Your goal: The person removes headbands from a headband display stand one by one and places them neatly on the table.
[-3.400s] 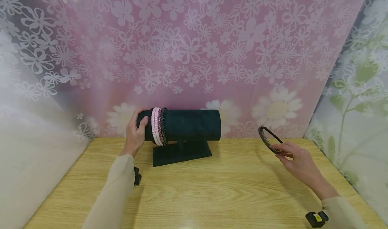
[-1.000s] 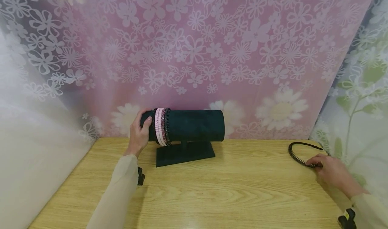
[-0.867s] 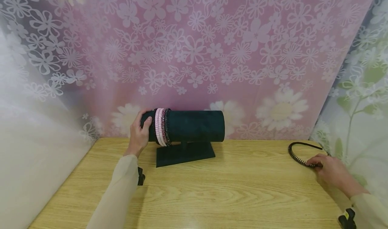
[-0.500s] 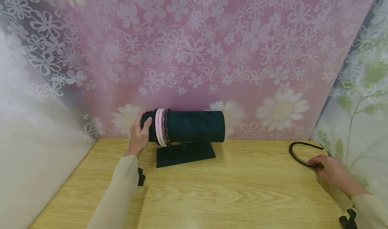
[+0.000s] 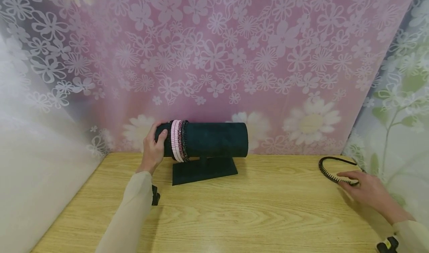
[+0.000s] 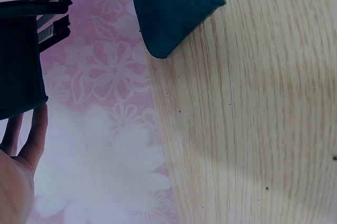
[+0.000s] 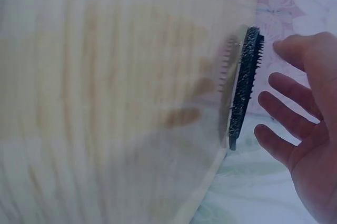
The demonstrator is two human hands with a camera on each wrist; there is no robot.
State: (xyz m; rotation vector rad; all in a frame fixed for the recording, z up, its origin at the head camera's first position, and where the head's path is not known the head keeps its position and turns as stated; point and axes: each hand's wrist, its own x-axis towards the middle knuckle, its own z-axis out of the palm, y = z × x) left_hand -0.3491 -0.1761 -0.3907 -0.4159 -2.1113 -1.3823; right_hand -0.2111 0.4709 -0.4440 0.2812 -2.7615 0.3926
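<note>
A dark padded display roll [image 5: 218, 139] stands on its flat base [image 5: 206, 171] towards the back of the table. Its left end is gripped by my left hand [image 5: 153, 152], thumb in front and other fingers over the far side. Beside that hand, pink headbands [image 5: 175, 141] and several dark ones sit around the roll. At the table's right back corner lies a black toothed headband [image 5: 323, 171]. My right hand [image 5: 368, 191] hovers at its near end with thumb and fingers parted. In the right wrist view, the fingers [image 7: 287, 113] stand apart from the headband's glittery band [image 7: 246, 77].
The wood-grain table [image 5: 234, 212] runs back to a pink flowered curtain [image 5: 214, 59]. A pale sheet [image 5: 43, 145] hangs along the left side and a leaf-patterned one [image 5: 395, 122] along the right, close to my right hand.
My right hand has carried the black headband rightwards and set it down on the table. Within the last half second its fingers have parted and let go. The left hand keeps its grip.
</note>
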